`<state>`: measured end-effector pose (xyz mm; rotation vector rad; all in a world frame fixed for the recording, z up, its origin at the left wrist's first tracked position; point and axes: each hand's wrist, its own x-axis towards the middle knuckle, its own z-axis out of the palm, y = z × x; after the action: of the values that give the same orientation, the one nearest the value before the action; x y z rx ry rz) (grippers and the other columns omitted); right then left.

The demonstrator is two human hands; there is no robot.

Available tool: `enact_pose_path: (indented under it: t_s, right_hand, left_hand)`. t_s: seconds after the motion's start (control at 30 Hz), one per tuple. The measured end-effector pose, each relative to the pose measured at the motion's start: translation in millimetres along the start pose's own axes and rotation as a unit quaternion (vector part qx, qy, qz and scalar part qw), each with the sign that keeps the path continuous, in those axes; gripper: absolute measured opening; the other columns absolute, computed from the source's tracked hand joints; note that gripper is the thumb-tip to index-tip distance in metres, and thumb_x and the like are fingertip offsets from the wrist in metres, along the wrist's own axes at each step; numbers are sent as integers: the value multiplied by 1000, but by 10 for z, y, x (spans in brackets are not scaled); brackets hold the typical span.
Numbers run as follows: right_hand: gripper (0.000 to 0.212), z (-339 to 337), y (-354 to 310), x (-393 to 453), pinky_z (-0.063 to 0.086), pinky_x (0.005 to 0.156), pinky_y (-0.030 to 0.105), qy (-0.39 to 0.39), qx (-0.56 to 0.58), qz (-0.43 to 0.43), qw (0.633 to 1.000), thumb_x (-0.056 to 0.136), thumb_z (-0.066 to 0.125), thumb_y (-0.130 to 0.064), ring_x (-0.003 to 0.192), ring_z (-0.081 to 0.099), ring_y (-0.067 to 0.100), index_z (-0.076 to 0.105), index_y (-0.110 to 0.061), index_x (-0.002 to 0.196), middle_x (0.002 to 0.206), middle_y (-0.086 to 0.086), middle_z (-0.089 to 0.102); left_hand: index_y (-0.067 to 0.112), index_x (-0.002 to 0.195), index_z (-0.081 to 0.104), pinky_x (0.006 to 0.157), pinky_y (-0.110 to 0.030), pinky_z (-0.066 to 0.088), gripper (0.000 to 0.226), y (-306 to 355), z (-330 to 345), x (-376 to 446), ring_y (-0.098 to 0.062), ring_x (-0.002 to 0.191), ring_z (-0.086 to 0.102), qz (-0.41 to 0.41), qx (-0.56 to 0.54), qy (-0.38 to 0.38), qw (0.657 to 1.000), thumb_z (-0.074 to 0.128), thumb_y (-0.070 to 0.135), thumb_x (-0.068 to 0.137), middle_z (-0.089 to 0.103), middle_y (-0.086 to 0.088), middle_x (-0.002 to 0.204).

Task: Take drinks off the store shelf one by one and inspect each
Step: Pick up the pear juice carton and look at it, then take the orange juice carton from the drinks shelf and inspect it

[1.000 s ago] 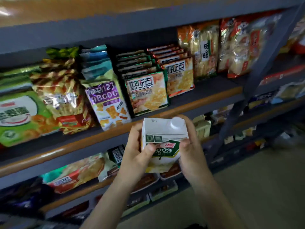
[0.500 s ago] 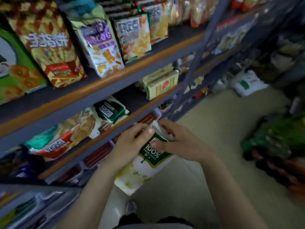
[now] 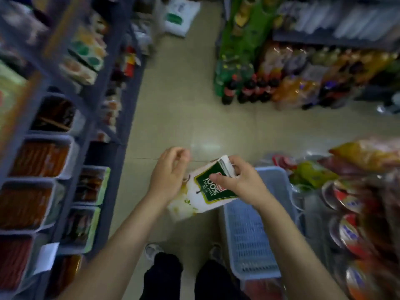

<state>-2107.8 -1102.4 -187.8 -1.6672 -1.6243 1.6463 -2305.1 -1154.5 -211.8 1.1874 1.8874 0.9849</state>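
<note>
Left hand (image 3: 167,172): fingers loosely curled, at the carton's lower left edge; contact unclear.

Juice carton (image 3: 202,192): held over the aisle floor beside a blue basket (image 3: 249,234), long axis tilted, top toward upper right. White, green "100% pear juice" label.

Right hand (image 3: 240,180): fingers clasp the gabled top; it carries the carton.

Shopper tilts a pear juice carton (image 3: 205,191) over a store aisle.
The right hand (image 3: 242,180) grips the carton's top end, the left hand (image 3: 168,172) against its side at 9 o'clock; a blue basket (image 3: 251,234) sits at 5 o'clock, cola bottles (image 3: 249,89) at 1 o'clock.
</note>
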Motion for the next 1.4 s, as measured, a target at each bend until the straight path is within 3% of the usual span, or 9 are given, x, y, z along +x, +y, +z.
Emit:
enact_pose_path:
  t_s: [0.23, 0.43, 0.53, 0.67, 0.97, 1.07, 1.2, 1.27, 1.4]
  right_hand:
    - [45, -950, 1691, 604, 52, 79, 41, 278, -65, 119, 951, 77, 83, -43, 96, 67, 32, 58, -16, 103, 99, 7, 71]
    - [75, -1205, 2728, 1378, 50, 84, 45, 280, -245, 197, 907, 89, 72, -46, 113, 62, 43, 39, -11, 146, 126, 22, 65]
    - [73, -1243, 3062, 1615, 51, 84, 47, 278, -290, 214, 890, 91, 70, -45, 113, 62, 43, 36, -11, 146, 126, 21, 64]
    - [71, -1254, 3423, 1778, 50, 88, 50, 284, -304, 207, 885, 91, 70, -45, 117, 60, 40, 38, -8, 142, 133, 18, 60]
    - [77, -1154, 3530, 1751, 39, 105, 45, 334, -287, 116, 890, 88, 75, -35, 130, 46, 39, 38, 3, 145, 137, 24, 50]
    - [81, -1037, 3340, 1655, 38, 110, 55, 314, -383, 79, 865, 87, 73, -29, 130, 44, 49, 34, 10, 146, 140, 34, 44]
    - [52, -710, 2703, 1493, 45, 97, 50, 223, -391, 23, 892, 89, 59, -22, 118, 54, 47, 53, 4, 134, 133, 30, 55]
    - [46, -416, 2194, 1436, 44, 98, 43, 102, -375, 3, 922, 96, 58, -27, 122, 57, 40, 55, -5, 137, 134, 22, 60]
    - [46, 401, 671, 1358, 45, 100, 39, 45, -329, -141, 933, 99, 59, -34, 123, 59, 33, 57, -12, 139, 136, 13, 61]
  left_hand:
    - [3, 118, 66, 97, -39, 44, 44, -1237, 2058, 178, -36, 115, 58, -96, 146, -155, 972, 51, 37, 94, 62, -19, 119]
    - [12, 158, 24, 113, -27, 27, 68, -1976, 3229, 132, -26, 147, 32, -93, 112, -245, 959, 53, 36, 102, 30, -10, 161]
    - [14, 161, -2, 121, -33, 19, 84, -2142, 3437, 133, -17, 155, 4, -118, 136, -247, 952, 49, 45, 101, -13, -2, 168]
    - [12, 160, -9, 121, -33, 17, 91, -2150, 3548, 114, -18, 155, 1, -163, 134, -231, 950, 49, 48, 100, -15, -2, 168]
    - [16, 161, -7, 121, -33, 15, 89, -2214, 3450, 191, -15, 155, 3, -149, 161, -283, 934, 42, 58, 100, -12, 0, 169]
    - [13, 161, 15, 121, -35, 20, 78, -2236, 3292, 301, -24, 153, 19, -132, 181, -310, 924, 39, 57, 101, 15, -6, 168]
    - [14, 97, 67, 80, -33, 42, 46, -1973, 2779, 394, -32, 110, 62, -108, 207, -302, 924, 38, 49, 105, 69, -13, 113]
    - [13, 81, 63, 71, -34, 40, 44, -1734, 2233, 451, -34, 98, 65, -87, 198, -238, 947, 44, 45, 104, 72, -15, 101]
    - [11, 117, 73, 92, -30, 46, 54, -1161, 431, 728, -27, 112, 64, 2, 140, 24, 990, 46, 49, 92, 69, -8, 124]
